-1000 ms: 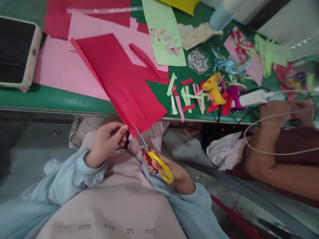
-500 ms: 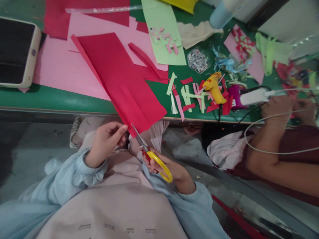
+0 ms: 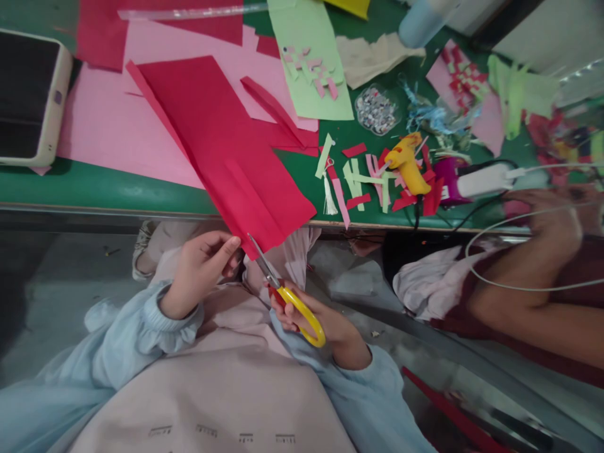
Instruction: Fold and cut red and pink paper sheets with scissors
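Note:
A large red paper (image 3: 212, 132) with a folded left edge slants over the table's front edge, its lower corner hanging above my lap. My left hand (image 3: 207, 264) pinches that lower corner between thumb and fingers. Yellow-handled scissors (image 3: 302, 314) are in my right hand (image 3: 302, 308), fingers wrapped in the handles. Their metal blades point up and left and meet the paper's lower edge, just right of my left fingertips. Pink sheets (image 3: 94, 126) lie under the red paper. A narrow folded red strip (image 3: 274, 110) rests to its right.
On the green table (image 3: 94, 192) are a phone (image 3: 28, 100), a light green sheet (image 3: 316, 75), a tub of beads (image 3: 376, 110), paper strips (image 3: 353, 182) and a yellow glue gun (image 3: 409, 165). At the right, another person's arm (image 3: 528, 308) reaches to the table beside a white cable (image 3: 542, 289).
The other person's hand and forearm at the right have shifted to the right. My hands, the scissors and the red paper stay almost as they were.

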{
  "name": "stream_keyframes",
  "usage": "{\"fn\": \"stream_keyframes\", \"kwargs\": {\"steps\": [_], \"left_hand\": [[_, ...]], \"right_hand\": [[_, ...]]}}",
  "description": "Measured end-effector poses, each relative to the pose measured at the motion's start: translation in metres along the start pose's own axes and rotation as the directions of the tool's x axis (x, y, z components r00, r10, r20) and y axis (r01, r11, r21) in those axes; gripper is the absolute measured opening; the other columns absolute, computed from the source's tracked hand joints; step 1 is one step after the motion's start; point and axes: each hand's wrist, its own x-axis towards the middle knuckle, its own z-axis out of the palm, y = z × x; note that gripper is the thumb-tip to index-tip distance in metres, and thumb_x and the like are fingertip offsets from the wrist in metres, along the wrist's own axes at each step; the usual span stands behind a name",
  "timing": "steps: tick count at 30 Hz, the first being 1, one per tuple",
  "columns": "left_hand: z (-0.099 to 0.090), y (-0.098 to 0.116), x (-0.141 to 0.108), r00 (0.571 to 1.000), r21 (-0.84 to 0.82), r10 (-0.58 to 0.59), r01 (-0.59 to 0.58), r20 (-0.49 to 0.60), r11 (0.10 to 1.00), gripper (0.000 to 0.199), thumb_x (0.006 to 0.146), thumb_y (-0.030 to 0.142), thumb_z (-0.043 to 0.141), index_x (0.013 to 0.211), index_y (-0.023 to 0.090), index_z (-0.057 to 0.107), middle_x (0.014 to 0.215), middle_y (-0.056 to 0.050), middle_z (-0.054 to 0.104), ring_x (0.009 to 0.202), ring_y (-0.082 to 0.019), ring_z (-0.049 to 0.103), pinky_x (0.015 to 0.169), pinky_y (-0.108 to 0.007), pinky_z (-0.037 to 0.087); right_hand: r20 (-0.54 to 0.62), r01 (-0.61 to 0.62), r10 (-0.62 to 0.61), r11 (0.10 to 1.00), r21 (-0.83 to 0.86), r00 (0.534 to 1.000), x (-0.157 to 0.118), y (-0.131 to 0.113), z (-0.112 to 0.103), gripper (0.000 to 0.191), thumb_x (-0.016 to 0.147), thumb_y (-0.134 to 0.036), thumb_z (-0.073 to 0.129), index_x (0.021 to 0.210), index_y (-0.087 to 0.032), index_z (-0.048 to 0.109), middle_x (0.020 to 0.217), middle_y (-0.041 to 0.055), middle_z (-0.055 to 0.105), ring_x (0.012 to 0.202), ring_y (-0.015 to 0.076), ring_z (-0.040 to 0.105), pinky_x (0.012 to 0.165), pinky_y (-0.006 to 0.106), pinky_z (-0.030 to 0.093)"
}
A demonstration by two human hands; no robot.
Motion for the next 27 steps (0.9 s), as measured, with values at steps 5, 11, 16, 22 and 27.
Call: {"fn": "stream_keyframes", "kwargs": {"steps": [5,11,16,22,27], "left_hand": [[0.000,0.001,-0.002,1.000,-0.009,0.006,-0.006,0.010,1.000,0.028,0.087,0.028,0.058,0.062,0.016,0.057,0.050,0.003,0.054,0.039,-0.006,0.049,0.039,-0.015,0.037],[0.000,-0.004,-0.001,1.000,-0.044,-0.002,0.003,0.029,0.999,0.027,0.088,0.029,0.058,0.064,0.016,0.057,0.051,0.003,0.054,0.041,-0.006,0.049,0.039,-0.015,0.038],[-0.001,-0.003,-0.002,0.999,-0.049,0.018,-0.017,0.033,0.999,0.028,0.088,0.028,0.057,0.063,0.016,0.056,0.051,0.004,0.053,0.041,-0.005,0.048,0.040,-0.015,0.037],[-0.001,-0.005,-0.003,0.999,-0.064,0.008,-0.005,0.049,0.998,0.029,0.089,0.029,0.057,0.063,0.016,0.056,0.052,0.004,0.053,0.041,-0.005,0.049,0.040,-0.015,0.038],[-0.003,-0.007,-0.006,0.997,-0.027,-0.001,0.003,0.072,1.000,0.028,0.089,0.028,0.057,0.063,0.016,0.057,0.050,0.004,0.053,0.041,-0.005,0.048,0.040,-0.015,0.038]], "right_hand": [[0.080,0.053,-0.046,0.996,-0.078,0.996,-0.003,-0.001,-0.002,0.038,0.089,-0.048,0.064,0.117,-0.026,0.053,0.088,-0.0020,0.041,0.058,0.0071,0.032,0.051,0.023,0.028],[0.077,0.061,-0.051,0.989,-0.135,0.996,-0.002,0.002,-0.006,0.037,0.091,-0.045,0.063,0.119,-0.025,0.051,0.088,-0.0024,0.043,0.057,0.0050,0.034,0.049,0.020,0.029],[0.091,0.028,-0.018,0.994,-0.107,0.996,0.001,0.004,-0.011,0.036,0.088,-0.044,0.068,0.114,-0.025,0.051,0.089,-0.0022,0.047,0.058,0.0042,0.039,0.050,0.019,0.033],[0.072,0.049,-0.038,0.986,-0.158,0.997,-0.002,0.009,-0.012,0.044,0.089,-0.045,0.067,0.125,-0.026,0.048,0.089,-0.0021,0.047,0.058,0.0050,0.039,0.049,0.020,0.032],[0.066,0.060,-0.051,0.986,-0.158,0.997,-0.005,0.001,-0.001,0.052,0.085,-0.065,0.061,0.116,-0.025,0.050,0.085,-0.0024,0.043,0.057,0.0064,0.034,0.049,0.024,0.028]]}}
